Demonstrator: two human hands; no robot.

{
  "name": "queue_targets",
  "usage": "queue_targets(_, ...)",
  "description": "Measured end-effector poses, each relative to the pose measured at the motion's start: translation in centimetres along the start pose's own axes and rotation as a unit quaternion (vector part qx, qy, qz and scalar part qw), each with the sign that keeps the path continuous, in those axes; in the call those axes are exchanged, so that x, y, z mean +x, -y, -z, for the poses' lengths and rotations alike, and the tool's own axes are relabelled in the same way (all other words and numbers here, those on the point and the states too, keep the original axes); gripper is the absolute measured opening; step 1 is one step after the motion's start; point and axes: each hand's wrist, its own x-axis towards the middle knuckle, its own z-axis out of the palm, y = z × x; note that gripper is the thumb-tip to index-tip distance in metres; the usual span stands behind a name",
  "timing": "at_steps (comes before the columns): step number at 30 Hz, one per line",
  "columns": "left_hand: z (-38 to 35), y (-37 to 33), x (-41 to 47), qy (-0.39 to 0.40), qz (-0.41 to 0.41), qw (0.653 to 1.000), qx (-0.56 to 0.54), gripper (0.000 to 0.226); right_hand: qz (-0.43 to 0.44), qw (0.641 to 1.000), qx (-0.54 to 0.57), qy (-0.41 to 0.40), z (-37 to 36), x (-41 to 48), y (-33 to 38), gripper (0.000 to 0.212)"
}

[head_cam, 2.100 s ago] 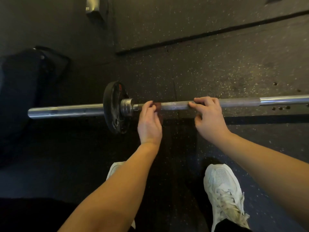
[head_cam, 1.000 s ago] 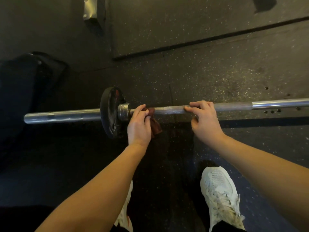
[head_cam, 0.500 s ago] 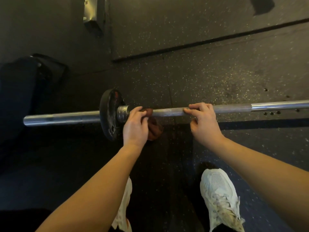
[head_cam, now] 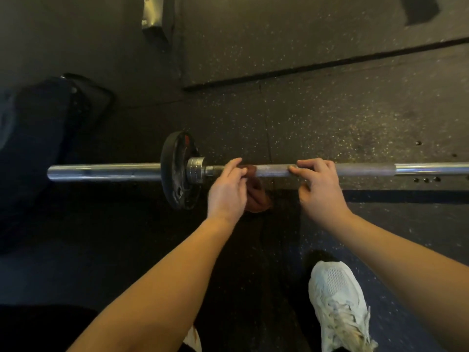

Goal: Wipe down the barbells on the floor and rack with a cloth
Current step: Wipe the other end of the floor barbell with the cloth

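Note:
A steel barbell [head_cam: 274, 170] lies across the dark rubber floor, with one small black plate [head_cam: 177, 171] on its left sleeve beside the collar. My left hand [head_cam: 227, 190] holds a dark reddish-brown cloth [head_cam: 256, 193] against the shaft just right of the collar; part of the cloth hangs below the bar. My right hand [head_cam: 319, 186] grips the shaft a hand's width to the right, fingers curled over the top.
My white shoe [head_cam: 337, 303] stands on the floor below the bar. A dark bag [head_cam: 48, 138] lies at the left near the sleeve's end. A raised rubber mat edge [head_cam: 304, 67] runs behind, and a metal rack foot [head_cam: 152, 13] shows at the top.
My left hand slid the cloth leftward along the shaft toward the collar over the last two seconds and now sits slightly right again. My right hand keeps its hold on the shaft.

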Motion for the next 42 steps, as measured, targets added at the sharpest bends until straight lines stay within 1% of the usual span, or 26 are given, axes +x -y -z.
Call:
queue_targets(3, 2.4, 2.3, -0.3, -0.045, 0.056, 0.997, 0.033, 0.027, 0.000, 1.000, -0.004, 0.002, 0.2, -0.1, -0.1, 0.047)
queue_targets(7, 2.6, 1.9, -0.2, -0.086, 0.105, 0.991, 0.024, 0.025, 0.004, 1.000, -0.007, 0.002, 0.2, 0.0, -0.1, 0.046)
queue_targets(12, 1.0, 0.9, 0.0, -0.122, 0.116, 0.985, -0.030, 0.024, 0.010, 1.000, -0.010, 0.010, 0.3, -0.1, -0.4, 0.047)
queue_targets(16, 1.2, 0.4, 0.2, -0.118, 0.112, 0.986, -0.043, 0.021, 0.005, 1.000, -0.020, 0.010, 0.3, 0.2, -0.2, 0.046)
queue_targets(19, 0.7, -1.0, 0.5, -0.078, 0.063, 0.993, -0.057, 0.019, 0.000, 1.000, -0.019, 0.006, 0.2, 0.1, -0.2, 0.047)
queue_targets(22, -1.5, -4.8, 1.2, 0.006, 0.015, 1.000, -0.023, 0.021, 0.005, 1.000, -0.021, 0.000, 0.1, 0.1, -0.1, 0.047)
queue_targets(24, -2.6, -7.3, 1.7, 0.045, 0.014, 0.999, -0.003, 0.022, -0.010, 1.000, -0.013, 0.001, 0.1, 0.1, 0.1, 0.048)
queue_targets(26, -2.6, -8.2, 2.3, 0.061, 0.034, 0.997, -0.014, 0.022, -0.035, 0.999, 0.020, -0.008, 0.2, 0.0, 0.5, 0.047)
queue_targets(28, -1.4, -7.9, 3.0, 0.084, 0.048, 0.995, -0.032, 0.019, -0.049, 0.996, 0.056, -0.039, 0.5, -0.6, 1.3, 0.046)
queue_targets(30, 0.5, -7.5, 3.9, 0.121, 0.042, 0.992, -0.021, 0.014, -0.052, 0.993, 0.085, -0.067, 0.4, -1.3, 2.5, 0.043)
queue_targets(32, 2.9, -7.2, 4.6, 0.158, 0.038, 0.987, -0.009, 0.009, -0.073, 0.987, 0.128, -0.069, 0.0, -1.6, 4.2, 0.039)
queue_targets(34, 5.2, -6.9, 4.8, 0.201, 0.051, 0.978, -0.032, 0.010, -0.098, 0.976, 0.188, -0.049, -0.5, -1.9, 5.7, 0.037)
queue_targets(36, 7.5, -6.5, 4.7, 0.230, 0.080, 0.967, -0.075, 0.009, -0.115, 0.961, 0.252, -0.010, -0.9, -2.5, 7.3, 0.038)
queue_targets(38, 9.0, -6.1, 4.3, 0.252, 0.106, 0.955, -0.116, 0.009, -0.141, 0.931, 0.333, 0.041, -0.9, -3.0, 8.7, 0.047)
queue_targets(39, 9.4, -5.8, 4.0, 0.260, 0.115, 0.949, -0.136, 0.011, -0.147, 0.915, 0.372, 0.056, -0.9, -3.1, 9.3, 0.048)
queue_targets(41, 9.3, -5.2, 3.4, 0.268, 0.122, 0.941, -0.165, 0.013, -0.157, 0.891, 0.421, 0.067, -1.1, -3.0, 10.4, 0.047)
queue_targets(42, 8.9, -4.8, 3.1, 0.272, 0.126, 0.938, -0.176, 0.013, -0.163, 0.889, 0.424, 0.067, -1.3, -2.9, 10.6, 0.047)
